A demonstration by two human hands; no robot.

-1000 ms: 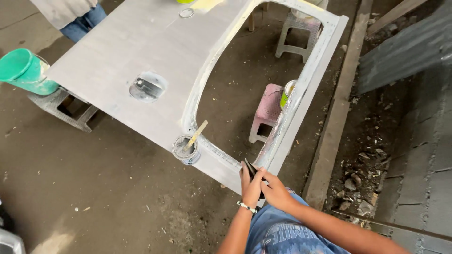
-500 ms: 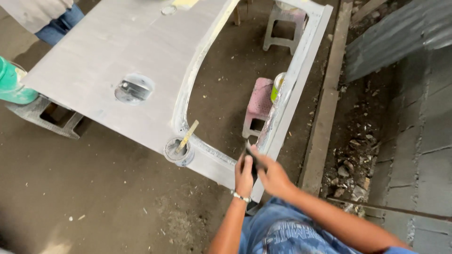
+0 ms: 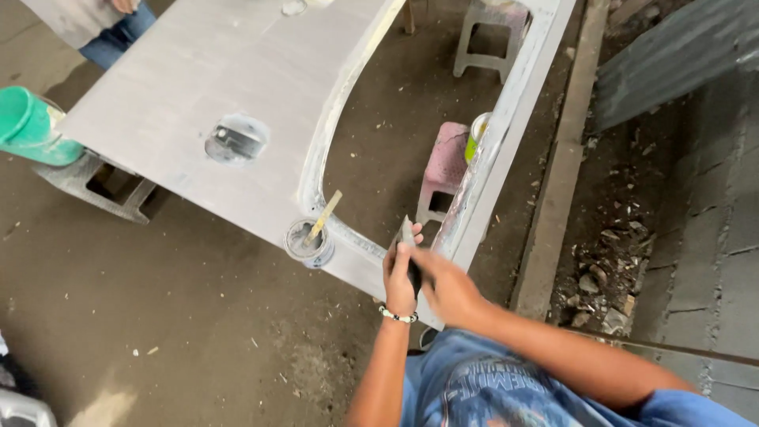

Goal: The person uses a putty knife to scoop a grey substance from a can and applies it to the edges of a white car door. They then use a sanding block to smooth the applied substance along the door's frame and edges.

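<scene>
A grey primed car door panel (image 3: 198, 87) with a window opening lies flat across stools. At its near corner my left hand (image 3: 399, 285), wearing a bead bracelet, grips a small flat putty knife (image 3: 407, 236) whose blade tip rests against the window frame edge. My right hand (image 3: 449, 291) is wrapped over the same tool from the right. A small open can (image 3: 307, 245) with a wooden stick (image 3: 325, 215) in it stands on the panel just left of my hands.
A pink stool (image 3: 447, 162) with a can (image 3: 477, 136) on it stands inside the window opening. A grey stool (image 3: 494, 32) is farther back. A green bucket (image 3: 28, 126) and another person's legs (image 3: 107, 35) are at the left. A concrete curb (image 3: 553, 182) and rubble (image 3: 605, 277) are at the right.
Both hands have stayed on the putty knife and moved a little onto the panel's near corner. The view has shifted slightly.
</scene>
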